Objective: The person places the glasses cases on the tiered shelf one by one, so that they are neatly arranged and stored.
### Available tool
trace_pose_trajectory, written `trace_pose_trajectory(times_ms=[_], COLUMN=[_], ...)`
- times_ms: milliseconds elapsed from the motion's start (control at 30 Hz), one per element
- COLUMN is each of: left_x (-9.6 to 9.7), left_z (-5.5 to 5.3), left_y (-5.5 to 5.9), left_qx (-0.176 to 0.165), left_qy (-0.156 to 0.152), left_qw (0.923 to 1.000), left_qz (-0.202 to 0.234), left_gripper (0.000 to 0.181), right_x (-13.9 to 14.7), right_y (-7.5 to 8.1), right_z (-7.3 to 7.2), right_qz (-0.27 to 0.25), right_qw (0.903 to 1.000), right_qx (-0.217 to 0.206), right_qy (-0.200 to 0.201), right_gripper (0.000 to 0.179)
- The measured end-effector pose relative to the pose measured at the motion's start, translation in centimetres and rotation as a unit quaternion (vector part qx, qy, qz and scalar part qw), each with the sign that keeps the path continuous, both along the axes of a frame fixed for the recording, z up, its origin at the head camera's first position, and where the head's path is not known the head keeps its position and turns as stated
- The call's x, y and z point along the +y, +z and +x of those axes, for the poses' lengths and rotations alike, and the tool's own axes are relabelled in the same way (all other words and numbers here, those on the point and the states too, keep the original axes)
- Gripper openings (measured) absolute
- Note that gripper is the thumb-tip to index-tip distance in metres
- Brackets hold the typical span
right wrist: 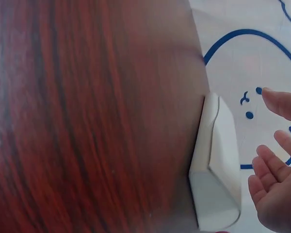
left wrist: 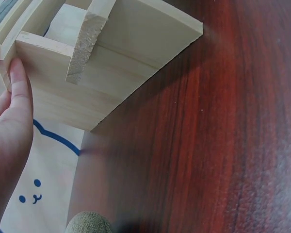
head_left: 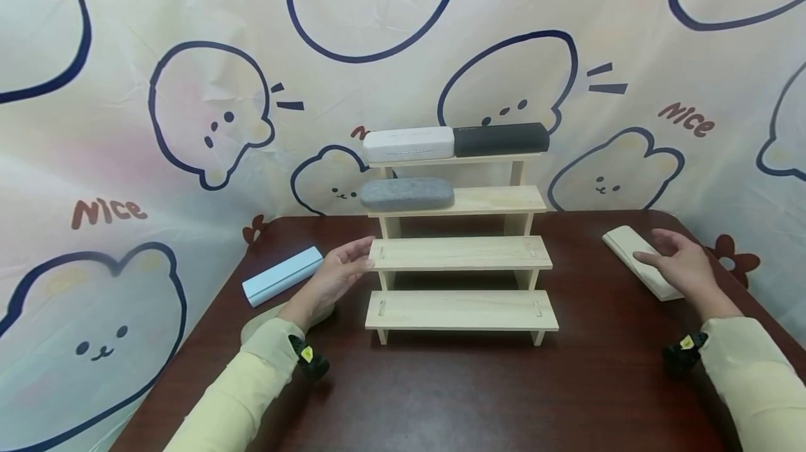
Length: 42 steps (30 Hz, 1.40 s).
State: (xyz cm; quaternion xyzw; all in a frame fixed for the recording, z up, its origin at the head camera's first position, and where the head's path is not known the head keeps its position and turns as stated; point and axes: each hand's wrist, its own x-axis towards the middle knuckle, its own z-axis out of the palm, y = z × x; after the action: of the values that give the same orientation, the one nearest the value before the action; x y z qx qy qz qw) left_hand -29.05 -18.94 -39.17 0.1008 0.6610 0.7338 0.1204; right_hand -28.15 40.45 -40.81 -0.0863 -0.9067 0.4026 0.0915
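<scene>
A pale wooden four-tier display stand (head_left: 460,254) is on the table. My left hand (head_left: 343,266) is at its left side, thumb and fingers pinching the end of the second board from the bottom; the left wrist view shows the fingertips (left wrist: 18,73) against the wood. My right hand (head_left: 683,266) hovers at a cream glasses case (head_left: 636,256) on the right, holding nothing. Its fingers are spread and loosely bent beside the case in the right wrist view. White (head_left: 409,144) and black (head_left: 500,140) glasses cases lie end to end on the top tier. Below them is a grey one (head_left: 407,194).
A light blue glasses case (head_left: 283,276) lies on the dark red-brown table (head_left: 472,396) left of the stand. Under my left forearm is a partly hidden greenish-beige case (head_left: 252,329). A cartoon-printed curtain (head_left: 365,95) hangs close behind and beside the table.
</scene>
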Motion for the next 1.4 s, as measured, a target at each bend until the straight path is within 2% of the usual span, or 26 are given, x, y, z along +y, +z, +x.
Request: trace_pose_trajectory(times_ms=[167,433,733,967,1400], left_x=[-0.1,-0.1,0.0,0.0,0.0], left_z=[0.1,-0.1,-0.1,0.0,-0.1], left_y=[0.0,-0.2,-0.3,-0.1,-0.2], left_qx=[-0.001,-0.001,-0.001,-0.005,-0.003], left_qy=[0.000,0.004,0.005,0.003,0.003], left_qw=[1.0000,1.0000,1.0000,1.0000,1.0000], left_qz=[-0.002,-0.002,-0.006,0.001,0.004], left_gripper=[0.060,0.061,0.060,0.059,0.059], right_x=[1.0,1.9,2.3,2.4,2.3], right_y=[-0.5,-1.5,-2.3,-2.5,-3.1], right_z=[-0.4,-1.0,-1.0,-0.5,-0.6], right_qz=[0.012,0.039,0.071,0.073,0.103], right_qw=[0.9998,0.9984,0.9969,0.9968,0.9942], right_qx=[-0.013,-0.041,-0.033,-0.029,-0.013], right_qy=[-0.013,-0.002,0.001,0.017,0.024], right_gripper=[0.089,0.101,0.101,0.102,0.106])
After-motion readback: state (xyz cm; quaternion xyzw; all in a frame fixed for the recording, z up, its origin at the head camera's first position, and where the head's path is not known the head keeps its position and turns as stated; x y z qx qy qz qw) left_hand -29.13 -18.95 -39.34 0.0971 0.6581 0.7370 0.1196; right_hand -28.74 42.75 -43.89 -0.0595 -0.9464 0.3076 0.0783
